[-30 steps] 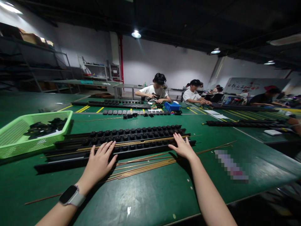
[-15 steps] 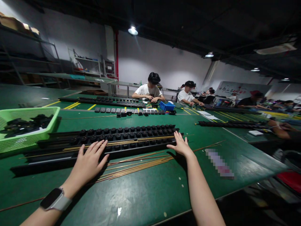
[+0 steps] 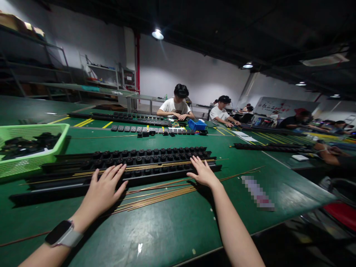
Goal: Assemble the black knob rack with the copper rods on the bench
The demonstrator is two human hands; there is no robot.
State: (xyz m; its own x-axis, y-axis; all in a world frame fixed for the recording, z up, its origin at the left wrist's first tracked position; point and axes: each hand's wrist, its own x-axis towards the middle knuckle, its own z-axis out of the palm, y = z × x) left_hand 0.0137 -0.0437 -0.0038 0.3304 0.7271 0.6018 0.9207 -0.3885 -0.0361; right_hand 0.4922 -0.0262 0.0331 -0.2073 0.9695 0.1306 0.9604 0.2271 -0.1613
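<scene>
Long black rails lie side by side in front of me, with rows of round black parts set along them. Several thin brass-coloured rods rest lengthwise on top. My left hand, wearing a watch on its wrist, is spread over the near rails, its fingertips at the rods. Farther right, my right hand also has its fingers apart above the rails and rods. Whether either palm presses down is hidden. Nearer to me, more brass rods lie loose on the green table between my arms.
A light green basket of black parts stands at the left. Across the green table are a blue bin, a row of grey-black blocks and more black rails. Co-workers sit on the far side.
My right hand has shifted left along the rails, fingers still spread. My left hand stays in nearly the same place. The rails and rods look much the same.
</scene>
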